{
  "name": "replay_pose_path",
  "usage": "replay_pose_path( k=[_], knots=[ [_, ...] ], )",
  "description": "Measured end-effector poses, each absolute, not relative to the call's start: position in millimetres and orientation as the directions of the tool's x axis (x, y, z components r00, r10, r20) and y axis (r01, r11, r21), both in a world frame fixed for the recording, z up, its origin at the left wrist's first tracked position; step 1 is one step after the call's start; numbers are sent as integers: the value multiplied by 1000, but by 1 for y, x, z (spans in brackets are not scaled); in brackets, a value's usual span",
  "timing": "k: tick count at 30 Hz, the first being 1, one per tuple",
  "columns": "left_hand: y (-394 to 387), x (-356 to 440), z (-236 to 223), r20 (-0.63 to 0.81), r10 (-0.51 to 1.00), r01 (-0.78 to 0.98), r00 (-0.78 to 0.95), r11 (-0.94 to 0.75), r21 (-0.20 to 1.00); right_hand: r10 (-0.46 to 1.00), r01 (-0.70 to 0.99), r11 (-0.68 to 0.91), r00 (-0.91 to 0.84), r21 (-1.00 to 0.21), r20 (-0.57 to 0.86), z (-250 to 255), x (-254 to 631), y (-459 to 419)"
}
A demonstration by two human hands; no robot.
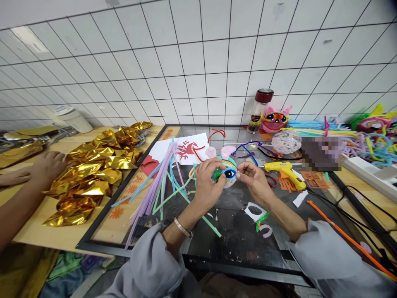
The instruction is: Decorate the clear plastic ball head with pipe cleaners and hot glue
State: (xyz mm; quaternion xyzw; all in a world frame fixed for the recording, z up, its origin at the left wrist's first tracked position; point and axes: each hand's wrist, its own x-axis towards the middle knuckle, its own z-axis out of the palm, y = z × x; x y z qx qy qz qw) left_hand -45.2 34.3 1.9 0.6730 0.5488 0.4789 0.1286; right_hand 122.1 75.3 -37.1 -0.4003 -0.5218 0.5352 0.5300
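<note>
In the middle of the head view, my left hand (207, 183) is closed around a pipe-cleaner animal face (223, 156) with pink round ears and coloured bands. A blue-rimmed black-and-white eye (230, 174) sits on its front, beside a green round patch (216, 174). From the other side, my right hand (254, 181) pinches the outer edge of that eye between thumb and fingers. My left fingers cover much of the face. A yellow hot glue gun (287, 170) lies just right of my right hand.
Purple, blue and green pipe cleaners (155, 186) fan out at left, near a white sheet (192, 148) with a red print. Crumpled gold foil (102, 161) lies beside another person's hand (51, 165). A glass bottle (259, 111) and finished mask (274, 119) stand behind. Black cables (338, 207) trail right.
</note>
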Motion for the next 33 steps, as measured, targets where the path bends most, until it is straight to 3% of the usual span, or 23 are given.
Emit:
replay_pose_path(
  k=[10, 33],
  knots=[
    [34, -46, 1, 507, 860, 628, -52, -366, 686, 962, -175, 260, -44, -950, 271, -39, 118, 73],
    [30, -42, 4, 479, 874, 654, -85, -314, 688, 912, -56, 393, -102, -918, 397, -43, 121, 71]
  ],
)
